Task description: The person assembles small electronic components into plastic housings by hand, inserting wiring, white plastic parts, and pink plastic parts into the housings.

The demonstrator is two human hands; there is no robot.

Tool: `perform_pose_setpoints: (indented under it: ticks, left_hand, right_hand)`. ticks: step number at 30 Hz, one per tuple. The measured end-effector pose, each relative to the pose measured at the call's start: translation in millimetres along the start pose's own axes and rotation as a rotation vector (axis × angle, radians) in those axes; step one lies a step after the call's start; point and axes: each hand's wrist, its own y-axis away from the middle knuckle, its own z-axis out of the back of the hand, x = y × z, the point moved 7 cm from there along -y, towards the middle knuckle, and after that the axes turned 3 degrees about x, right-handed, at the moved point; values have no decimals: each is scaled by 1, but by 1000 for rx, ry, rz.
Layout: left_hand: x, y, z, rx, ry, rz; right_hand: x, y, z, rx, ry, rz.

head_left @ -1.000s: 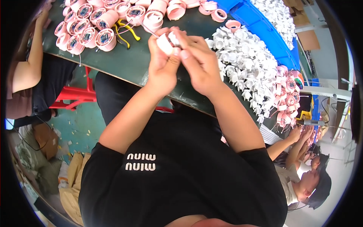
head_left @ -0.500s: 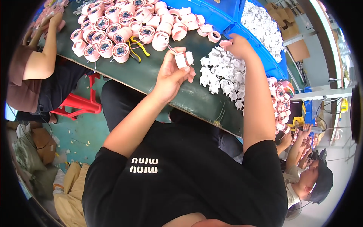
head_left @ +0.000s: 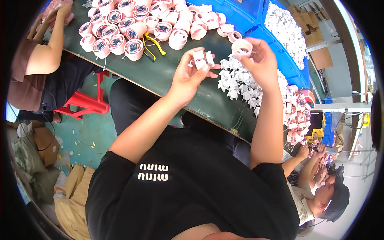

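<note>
Head view: left hand (head_left: 188, 78) grips white fitting (head_left: 199, 57), right hand (head_left: 262, 60) pink housing (head_left: 242, 45) at one o'clock; I judge assembly, needing alignment.

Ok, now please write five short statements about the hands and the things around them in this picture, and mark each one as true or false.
1. The left hand holds a small pale part. True.
2. The right hand is empty. False: the right hand holds a pink ring-shaped part.
3. The pliers with yellow handles lie on the dark green table, beside pink round housings. True.
4. The white flower-shaped pieces on the table lie to the left of the pliers. False: they lie to the right of the pliers.
5. The plastic stool at the left is red. True.
</note>
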Motion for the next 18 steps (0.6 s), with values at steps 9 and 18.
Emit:
perform_pose_setpoints:
  ticks: [9, 18]
  left_hand:
    - [10, 5, -19, 161, -318, 105]
    - [18, 10, -29, 254, -304, 131]
  right_hand:
    - [21, 66, -33, 210, -159, 60]
    - [22, 68, -30, 107, -161, 169]
